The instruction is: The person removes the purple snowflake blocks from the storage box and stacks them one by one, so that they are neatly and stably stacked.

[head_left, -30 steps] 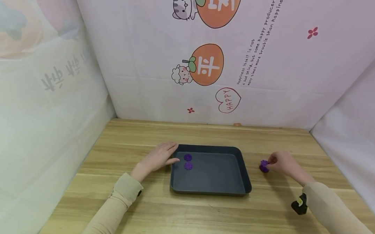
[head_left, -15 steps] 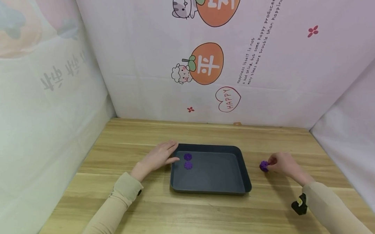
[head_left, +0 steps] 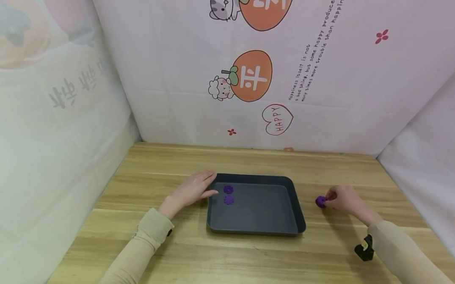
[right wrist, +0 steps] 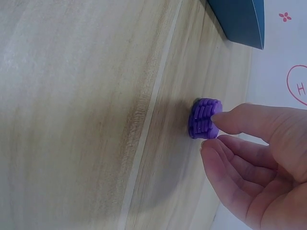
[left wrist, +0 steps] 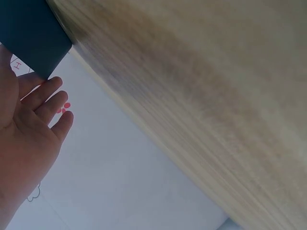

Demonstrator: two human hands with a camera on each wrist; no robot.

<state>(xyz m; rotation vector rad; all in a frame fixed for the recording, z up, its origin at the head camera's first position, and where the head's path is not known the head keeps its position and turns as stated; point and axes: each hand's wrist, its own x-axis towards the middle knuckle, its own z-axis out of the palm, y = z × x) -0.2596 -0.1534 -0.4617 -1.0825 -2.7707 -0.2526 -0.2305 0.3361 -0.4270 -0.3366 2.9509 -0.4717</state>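
A dark grey rectangular tray (head_left: 260,231) lies on the wooden table. My left hand (head_left: 193,189) rests at its left back corner, fingers extended along the edge and the thumb over the rim. In the left wrist view this hand (left wrist: 36,115) touches the tray's wall (left wrist: 33,33) with loosely bent fingers. Inside the tray, near that hand, lie a dark purple notched disc (head_left: 228,189) and a lighter one (head_left: 228,199). Right of the tray, my right hand (head_left: 344,199) pinches at a small stack of purple notched discs (right wrist: 204,119) with thumb and forefinger; the stack stands on the table.
Wood-grain table (head_left: 248,264) surrounds the tray. A white printed cloth (head_left: 180,118) hangs behind the table, with more cloth along both sides. The tray's right wall (head_left: 296,202) stands between the stack and the tray's inside.
The purple discs at my right hand look spread one behind another at first, then sit as a compact stack. My left hand and the tray have stayed in place.
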